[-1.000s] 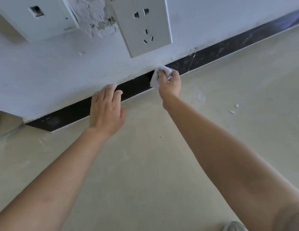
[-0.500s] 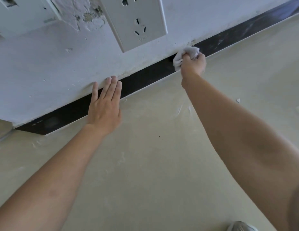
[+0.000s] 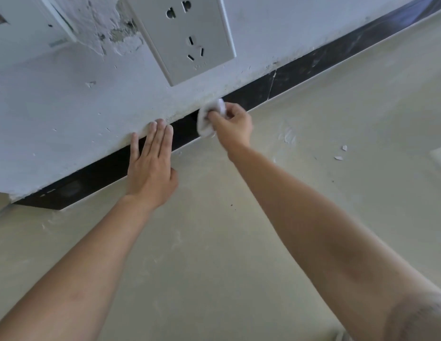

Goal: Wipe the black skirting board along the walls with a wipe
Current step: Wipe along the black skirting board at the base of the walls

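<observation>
A black skirting board [image 3: 300, 70] runs along the foot of the white wall, from the lower left corner up to the right, with a seam just right of my right hand. My right hand [image 3: 233, 125] is shut on a crumpled white wipe [image 3: 208, 118] and presses it against the board. My left hand [image 3: 151, 166] lies flat with fingers spread, its fingertips on the wall's lower edge and its palm over the board, a short way left of the wipe.
A white wall socket [image 3: 189, 35] sits above my hands, beside chipped plaster [image 3: 106, 25] and a white box [image 3: 25, 20] at the top left. The beige floor [image 3: 239, 242] carries white dust smears and small paint flakes [image 3: 340, 153]. The board ends at a corner [image 3: 42, 200].
My right hand with the wipe has slid back left along the board, closer to my left hand. My left hand stays flat at the wall's lower edge.
</observation>
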`<action>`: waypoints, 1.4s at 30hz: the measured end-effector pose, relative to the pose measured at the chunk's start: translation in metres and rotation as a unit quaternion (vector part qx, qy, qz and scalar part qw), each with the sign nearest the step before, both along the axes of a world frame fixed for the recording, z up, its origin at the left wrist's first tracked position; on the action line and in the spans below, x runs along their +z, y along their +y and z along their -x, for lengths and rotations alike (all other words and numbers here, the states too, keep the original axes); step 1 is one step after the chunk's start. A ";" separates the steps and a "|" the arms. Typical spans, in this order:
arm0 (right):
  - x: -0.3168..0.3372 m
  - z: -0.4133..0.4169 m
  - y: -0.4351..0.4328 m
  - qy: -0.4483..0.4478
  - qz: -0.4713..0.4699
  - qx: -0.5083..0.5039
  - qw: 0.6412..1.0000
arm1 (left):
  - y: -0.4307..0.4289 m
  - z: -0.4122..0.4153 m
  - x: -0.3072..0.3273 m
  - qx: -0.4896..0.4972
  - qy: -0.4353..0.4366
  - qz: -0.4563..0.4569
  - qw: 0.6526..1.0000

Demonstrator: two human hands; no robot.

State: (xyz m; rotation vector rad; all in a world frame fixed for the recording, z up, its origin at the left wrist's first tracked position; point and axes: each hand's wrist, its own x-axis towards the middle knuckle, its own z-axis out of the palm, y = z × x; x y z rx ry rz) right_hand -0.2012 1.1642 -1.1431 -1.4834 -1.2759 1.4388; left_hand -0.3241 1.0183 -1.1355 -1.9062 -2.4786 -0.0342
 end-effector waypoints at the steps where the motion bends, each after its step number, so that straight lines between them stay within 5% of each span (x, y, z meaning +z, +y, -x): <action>1: 0.003 -0.011 0.018 0.000 0.002 -0.059 0.998 | -0.001 0.000 0.000 0.000 0.001 0.001 1.000; 5: 0.018 -0.044 0.072 -0.006 0.023 -0.202 0.979 | 0.000 -0.003 0.001 0.004 0.012 0.008 1.000; 11: 0.012 0.007 0.024 -0.081 0.050 -0.083 0.992 | 0.004 -0.012 0.007 0.032 0.030 0.033 0.998; 16: 0.003 0.029 -0.042 -0.052 0.127 0.106 0.985 | 0.005 -0.013 0.011 0.049 0.017 0.039 0.998; 24: 0.009 -0.022 0.022 -0.008 0.047 -0.086 0.995 | 0.001 -0.007 0.022 0.039 0.008 0.077 0.996; 31: 0.005 0.022 -0.030 -0.006 0.036 0.053 0.998 | 0.002 -0.002 0.030 0.019 -0.001 0.099 0.995; 36: 0.005 -0.005 0.007 -0.025 -0.014 -0.019 0.999 | 0.001 0.000 0.027 0.013 -0.005 0.096 0.995; 39: 0.002 -0.024 0.025 0.013 0.041 -0.140 0.989 | 0.004 -0.007 0.026 0.016 -0.001 0.082 0.997; 42: -0.003 -0.041 0.032 -0.003 0.061 -0.141 0.988 | 0.009 -0.018 0.024 -0.006 0.008 0.049 0.999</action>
